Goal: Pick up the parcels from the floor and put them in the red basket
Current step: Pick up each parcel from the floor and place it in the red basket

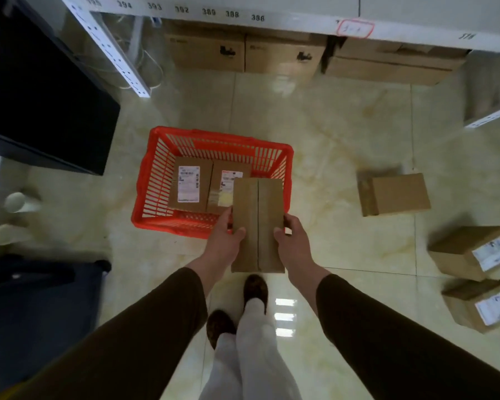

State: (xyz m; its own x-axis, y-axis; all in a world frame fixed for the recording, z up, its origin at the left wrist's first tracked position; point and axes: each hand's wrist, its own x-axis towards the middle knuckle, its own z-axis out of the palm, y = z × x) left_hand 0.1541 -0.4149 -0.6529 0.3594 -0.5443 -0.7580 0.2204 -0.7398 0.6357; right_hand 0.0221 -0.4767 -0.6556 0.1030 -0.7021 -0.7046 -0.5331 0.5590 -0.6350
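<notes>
I hold a long brown cardboard parcel (257,223) in the air, its far end over the near right corner of the red basket (153,168). My left hand (224,241) grips its left edge and my right hand (290,241) grips its right edge. Inside the basket lie two labelled parcels side by side, one on the left (189,187) and one on the right (224,186), the latter partly hidden by the held parcel. On the floor to the right lie three more parcels: a plain one (394,194), a labelled one (474,251) and another labelled one (481,304).
White shelving (272,15) runs along the far side with large cartons (243,51) under it. A dark cabinet (41,90) stands at left, a dark bin (38,313) at near left, two white cups (18,202) by it. My feet (254,290) stand on glossy tile.
</notes>
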